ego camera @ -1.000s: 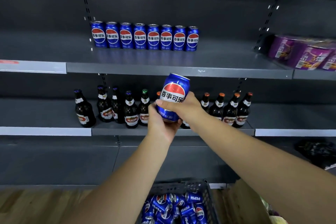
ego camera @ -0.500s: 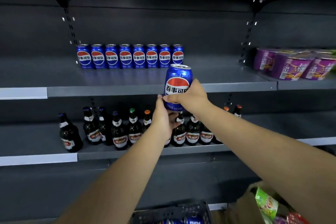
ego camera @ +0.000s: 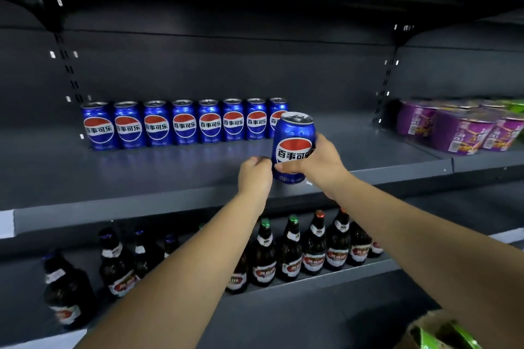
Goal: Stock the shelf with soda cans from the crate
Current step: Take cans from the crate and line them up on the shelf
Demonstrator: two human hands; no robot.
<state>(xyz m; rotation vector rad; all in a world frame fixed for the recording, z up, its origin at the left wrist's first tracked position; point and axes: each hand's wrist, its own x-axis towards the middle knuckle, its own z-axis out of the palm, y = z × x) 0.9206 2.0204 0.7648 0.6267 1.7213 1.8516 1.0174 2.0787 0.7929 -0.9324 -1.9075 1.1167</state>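
Blue aluminium soda can [ego camera: 295, 147] gripped by right hand [ego camera: 321, 164] | label faced forward, likely matching far can row [ego camera: 184, 123] | left hand [ego camera: 255, 176] curled, empty

The can [ego camera: 295, 136] in the right grip [ego camera: 317, 163] covers half of the last can [ego camera: 276, 110] in the row behind, and that grip hides part of its label; whether the curled left grip [ego camera: 255, 174] touches it cannot be told. The forearms [ego camera: 198, 263] hide several bottles [ego camera: 289, 252], and the leftmost bottle [ego camera: 66, 292] is blurred. The purple cups [ego camera: 459, 133] and a green packet [ego camera: 442, 334] are cut off by the picture's edges.
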